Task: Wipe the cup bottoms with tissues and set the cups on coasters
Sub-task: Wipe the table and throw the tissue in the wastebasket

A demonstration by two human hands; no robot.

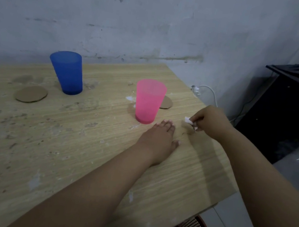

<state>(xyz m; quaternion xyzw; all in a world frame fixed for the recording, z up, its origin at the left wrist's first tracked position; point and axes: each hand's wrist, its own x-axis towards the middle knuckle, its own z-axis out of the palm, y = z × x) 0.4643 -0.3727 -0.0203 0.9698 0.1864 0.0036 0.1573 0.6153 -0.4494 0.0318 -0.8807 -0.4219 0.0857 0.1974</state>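
The right hand pinches a small tissue near the tabletop's right edge. The left hand lies flat, released, just beside the pink cup, which stands off its coaster. Next, I judge, lift this cup to wipe its bottom.

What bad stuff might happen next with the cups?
The left hand lies flat right beside the pink cup; a careless nudge might tip it. The tissue pinched in the right hand looks tiny, so it may wipe poorly. Both cups, pink and blue, stand on the dusty table, off their coasters.
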